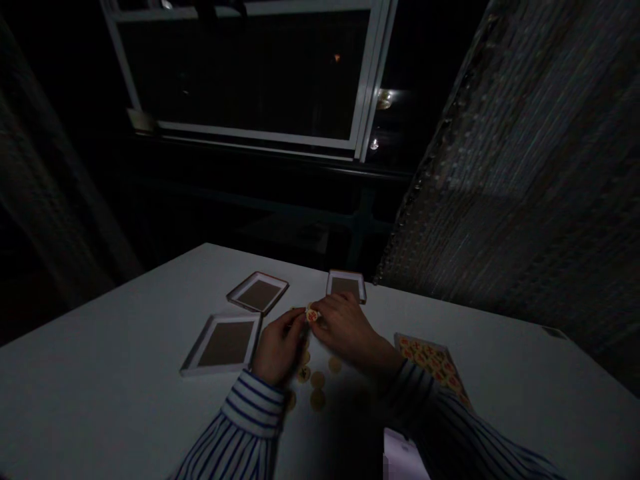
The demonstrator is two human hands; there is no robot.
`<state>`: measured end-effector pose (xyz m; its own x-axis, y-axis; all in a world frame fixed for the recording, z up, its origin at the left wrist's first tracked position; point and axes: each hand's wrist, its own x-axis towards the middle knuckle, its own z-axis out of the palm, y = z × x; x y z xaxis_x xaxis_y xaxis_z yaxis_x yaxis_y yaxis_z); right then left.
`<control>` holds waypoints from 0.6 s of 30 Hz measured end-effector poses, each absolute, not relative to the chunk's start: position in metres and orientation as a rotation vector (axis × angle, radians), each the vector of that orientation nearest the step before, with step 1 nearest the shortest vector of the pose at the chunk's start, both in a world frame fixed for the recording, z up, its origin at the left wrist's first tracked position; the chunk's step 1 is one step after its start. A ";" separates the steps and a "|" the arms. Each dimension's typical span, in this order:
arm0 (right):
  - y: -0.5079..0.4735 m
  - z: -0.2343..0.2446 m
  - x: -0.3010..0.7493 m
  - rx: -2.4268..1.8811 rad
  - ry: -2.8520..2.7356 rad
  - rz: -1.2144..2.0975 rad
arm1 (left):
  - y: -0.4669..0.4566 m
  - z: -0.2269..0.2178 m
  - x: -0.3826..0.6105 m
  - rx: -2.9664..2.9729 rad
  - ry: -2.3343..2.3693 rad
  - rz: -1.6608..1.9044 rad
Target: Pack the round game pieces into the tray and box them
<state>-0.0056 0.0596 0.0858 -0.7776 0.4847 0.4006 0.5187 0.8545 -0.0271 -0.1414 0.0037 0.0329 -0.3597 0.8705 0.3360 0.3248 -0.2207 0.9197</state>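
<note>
Dim white table [125, 387], left hand [280, 347] and right hand [350, 330] together, both clamped on one round disc [312, 315].

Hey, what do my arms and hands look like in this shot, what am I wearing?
The left hand and right hand are bare, with no gloves; no rings or watch show in the dim light. Long shirt sleeves, white with thin dark blue stripes, cover both arms down to cuffed wrists.

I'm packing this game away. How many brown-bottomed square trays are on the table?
3: near tray beside the left hand, far tray behind it, right tray just beyond the right hand. None seem hidden.
</note>
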 end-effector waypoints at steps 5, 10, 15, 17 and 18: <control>0.052 0.092 0.004 -0.729 -2.625 -0.122 | 0.003 0.039 -0.135 1.236 1.393 1.619; 0.046 0.095 0.013 -0.750 -2.619 -0.122 | 0.002 0.037 -0.130 1.135 1.308 1.597; 0.042 0.095 0.024 -0.751 -2.609 -0.083 | 0.002 0.035 -0.126 1.088 1.239 1.595; 0.041 0.095 0.029 -0.756 -2.600 -0.063 | 0.002 0.036 -0.125 1.083 1.264 1.598; 0.040 0.096 0.031 -0.760 -2.594 -0.055 | 0.001 0.037 -0.124 1.086 1.288 1.597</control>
